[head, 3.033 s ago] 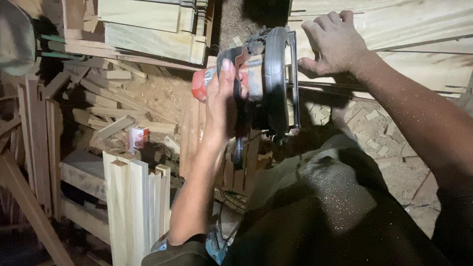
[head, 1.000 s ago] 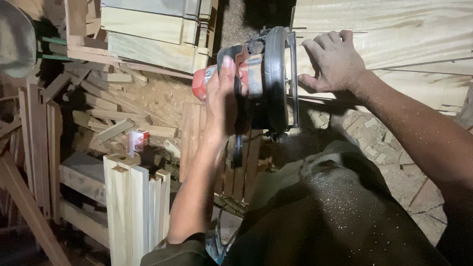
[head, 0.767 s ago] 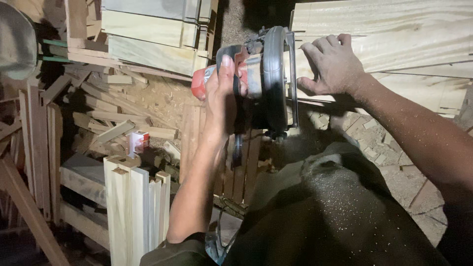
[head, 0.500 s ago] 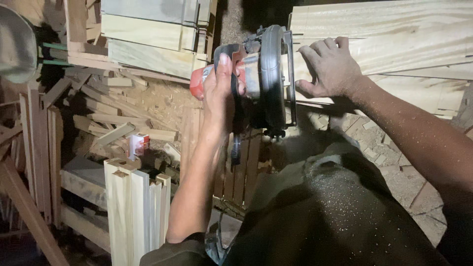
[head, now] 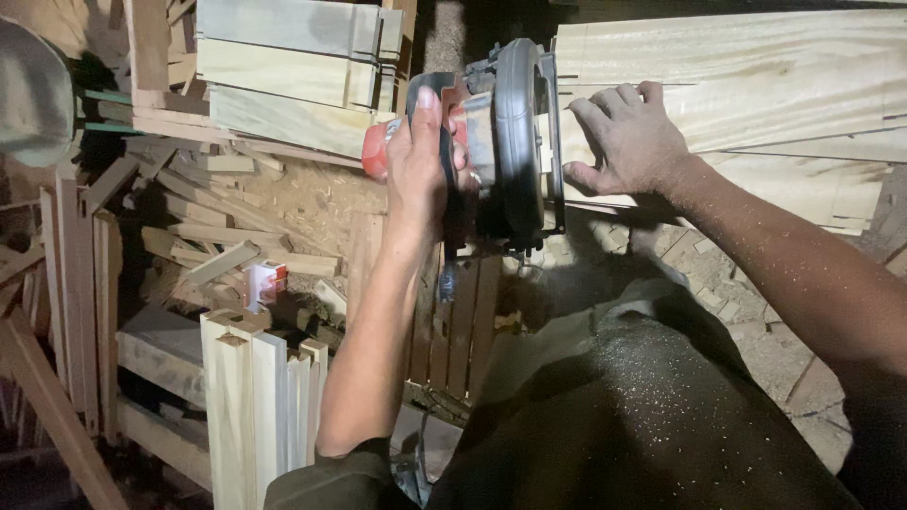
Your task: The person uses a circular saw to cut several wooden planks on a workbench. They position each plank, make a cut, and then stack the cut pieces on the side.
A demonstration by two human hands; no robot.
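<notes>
My left hand (head: pixel 420 161) grips the handle of a red and black circular saw (head: pixel 496 142), whose round guard stands at the left end of a pale wooden board (head: pixel 756 85). My right hand (head: pixel 628 137) lies flat on that board just right of the saw, fingers spread, pressing it down. More pale boards lie stacked under and beside it. My lap, dusted with sawdust, fills the lower middle of the view.
Stacked pale boards (head: pixel 283 66) lie at the upper left. Offcuts and sawdust (head: pixel 217 236) litter the ground below them. Upright pale planks (head: pixel 255 397) stand at the lower left, a small red and white box (head: pixel 269 281) behind them. Brick paving (head: pixel 718 283) shows at right.
The view has shifted a little. The saw and my left hand have crept slightly away along the board's end, and my right hand keeps pressing on the board.
</notes>
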